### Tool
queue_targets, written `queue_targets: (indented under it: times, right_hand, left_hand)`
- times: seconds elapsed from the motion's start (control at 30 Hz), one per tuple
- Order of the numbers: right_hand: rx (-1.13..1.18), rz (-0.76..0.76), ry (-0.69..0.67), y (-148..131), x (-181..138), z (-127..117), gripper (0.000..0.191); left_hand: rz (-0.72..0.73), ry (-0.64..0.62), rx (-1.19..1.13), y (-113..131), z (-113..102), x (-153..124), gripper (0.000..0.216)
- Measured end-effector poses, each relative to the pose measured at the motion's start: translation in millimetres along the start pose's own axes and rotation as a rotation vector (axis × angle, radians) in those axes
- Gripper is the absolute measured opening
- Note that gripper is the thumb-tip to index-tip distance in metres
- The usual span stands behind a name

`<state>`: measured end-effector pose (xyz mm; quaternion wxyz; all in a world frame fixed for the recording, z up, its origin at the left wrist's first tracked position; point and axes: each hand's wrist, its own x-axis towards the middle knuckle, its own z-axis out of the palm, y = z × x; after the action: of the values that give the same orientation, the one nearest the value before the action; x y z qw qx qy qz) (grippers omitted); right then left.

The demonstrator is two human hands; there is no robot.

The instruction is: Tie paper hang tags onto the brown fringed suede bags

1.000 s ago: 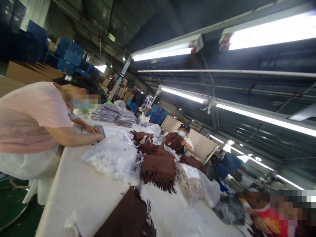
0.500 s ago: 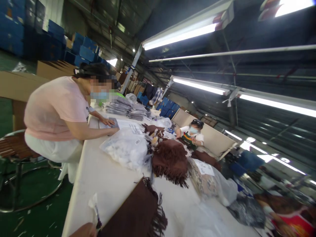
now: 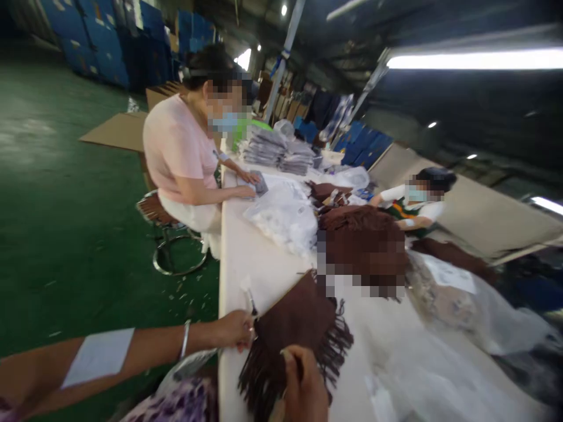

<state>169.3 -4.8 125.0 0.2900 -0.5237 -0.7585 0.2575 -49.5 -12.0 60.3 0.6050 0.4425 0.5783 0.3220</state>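
Observation:
A folded dark brown fringed scarf (image 3: pixel 294 319) lies on the white table in front of me. My left hand (image 3: pixel 237 329) is closed at the scarf's left edge, and what its fingers grip is too small to name. Just beyond it is a small slim object (image 3: pixel 252 302) with a whitish top and a dark lower part. My right hand (image 3: pixel 305 384) is over the near part of the scarf, with thumb and fingers bent together. Whatever it pinches, if anything, is hidden.
A clear bag of white material (image 3: pixel 284 217) and a pile of brown scarves (image 3: pixel 363 243) lie farther along the table (image 3: pixel 240 252). Plastic bags (image 3: pixel 457 287) spread on the right. One co-worker (image 3: pixel 185 152) sits at the left edge; another (image 3: pixel 417 202) works across the table.
My view has turned left and down. Both my hands and my left forearm now show at the scarf; before, only part of one hand was visible at the bottom edge.

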Motion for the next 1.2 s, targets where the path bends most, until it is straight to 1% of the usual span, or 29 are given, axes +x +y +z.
queue_targets:
  times: [0.07, 0.13, 0.2, 0.27, 0.4, 0.57, 0.73, 0.8, 0.93, 1.0, 1.1, 1.2]
  right_hand:
    - [0.019, 0.043, -0.039, 2, 4, 12, 0.032]
    - [0.056, 0.048, -0.098, 1, 11, 20, 0.031]
    - [0.096, 0.034, -0.173, -3, 17, 27, 0.031]
    - [0.112, 0.019, -0.214, -8, 20, 34, 0.03]
    - [0.11, -0.045, -0.239, -10, 22, 51, 0.026]
    - [0.024, -0.12, -0.211, -5, 19, 66, 0.023]
    - [-0.141, -0.2, -0.166, -2, 13, 73, 0.026]
    - [-0.215, -0.256, -0.145, -1, 11, 74, 0.028]
    - [-0.292, -0.397, -0.111, 0, 10, 76, 0.03]
    - [-0.299, -0.443, -0.123, 0, 10, 74, 0.031]
    - [-0.286, -0.46, -0.164, 0, 10, 71, 0.029]
    - [-0.256, -0.422, -0.171, 0, 9, 68, 0.023]
  left_hand:
    - [-0.022, 0.009, -0.027, -4, -4, -5, 0.021]
    - [-0.026, 0.007, -0.041, -5, -7, -10, 0.023]
    - [-0.002, -0.009, -0.042, -3, -8, -15, 0.024]
    - [0.033, -0.031, -0.036, 0, -9, -19, 0.024]
    - [0.072, -0.064, 0.016, 5, -12, -23, 0.022]
    - [0.076, -0.093, 0.053, 5, -17, -24, 0.02]
    - [0.082, -0.106, 0.046, 1, -18, -23, 0.021]
    - [0.076, -0.104, 0.038, 2, -18, -23, 0.019]
    - [0.022, -0.106, -0.016, 5, -17, -21, 0.014]
    - [-0.016, -0.114, -0.046, 6, -17, -20, 0.012]
    - [-0.049, -0.131, -0.115, 5, -17, -18, 0.01]
    - [-0.049, -0.137, -0.157, 4, -16, -17, 0.008]
